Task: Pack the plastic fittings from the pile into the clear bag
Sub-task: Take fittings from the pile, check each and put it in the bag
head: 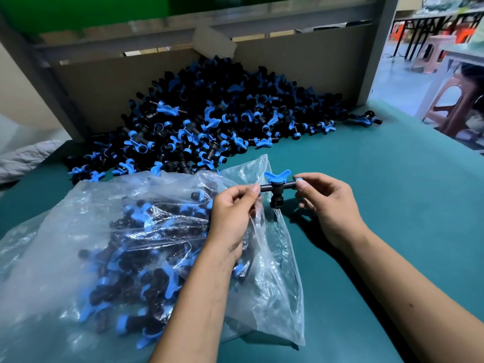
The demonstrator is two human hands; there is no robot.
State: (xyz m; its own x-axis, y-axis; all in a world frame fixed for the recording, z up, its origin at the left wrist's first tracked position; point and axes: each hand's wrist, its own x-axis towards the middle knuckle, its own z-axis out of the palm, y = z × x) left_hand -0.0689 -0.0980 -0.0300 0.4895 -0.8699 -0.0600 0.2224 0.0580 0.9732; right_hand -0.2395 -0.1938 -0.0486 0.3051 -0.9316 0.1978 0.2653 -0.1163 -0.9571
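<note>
A: How far has the person got?

B: The pile (209,121) against the cardboard wall (131,74) remains large; the clear bag (125,244), lying on the green table (366,179), holds many valves already.

A: And the hands?

B: The left hand (233,216) and right hand (327,205) each pinch an end of one black tee valve (277,187) with a blue handle, just above the bag's mouth.

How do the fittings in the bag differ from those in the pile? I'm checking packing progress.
The fittings in the clear bag lie behind crinkled plastic near the person; the pile lies loose, heaped against the cardboard wall further back. The pile looks the larger lot. Both are black with blue handles, on the green table. One more fitting is pinched between the left hand and right hand at the bag's mouth.
</note>
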